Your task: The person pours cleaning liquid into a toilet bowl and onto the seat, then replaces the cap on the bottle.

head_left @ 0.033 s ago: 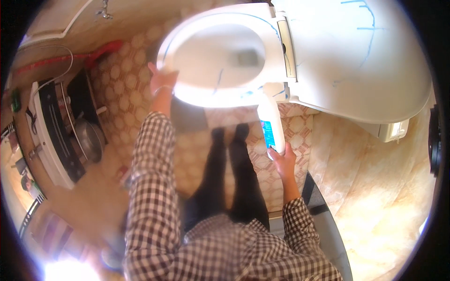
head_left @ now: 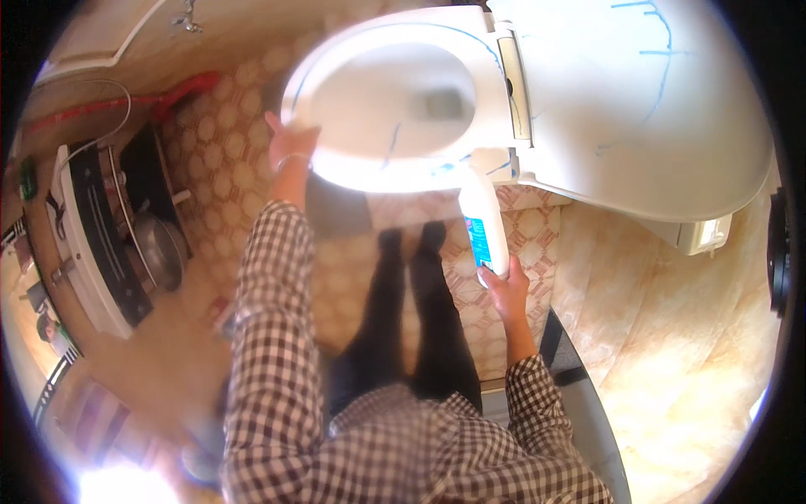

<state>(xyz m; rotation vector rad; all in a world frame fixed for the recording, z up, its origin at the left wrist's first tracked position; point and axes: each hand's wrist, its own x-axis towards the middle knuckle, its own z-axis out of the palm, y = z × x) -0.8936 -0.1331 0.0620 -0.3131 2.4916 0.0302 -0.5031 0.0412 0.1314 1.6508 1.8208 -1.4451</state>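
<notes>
At frame centre, the right hand [head_left: 507, 290] grips the base of a white cleaner bottle [head_left: 484, 223], its long axis pointing up toward the toilet bowl [head_left: 395, 105], while the left hand [head_left: 290, 143] clasps the seat rim [head_left: 295, 101].

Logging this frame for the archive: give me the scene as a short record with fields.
place: bathroom with patterned tile floor
left hand: grips the rim of the toilet seat
right hand: holds a white bottle with a blue label, nozzle tipped toward the toilet bowl
toilet lid: raised, with thin blue streaks on it
bowl: a blue streak runs down the inside
clothing: checked shirt sleeves, dark trousers
left side: white scale and a metal pot on the floor
</notes>
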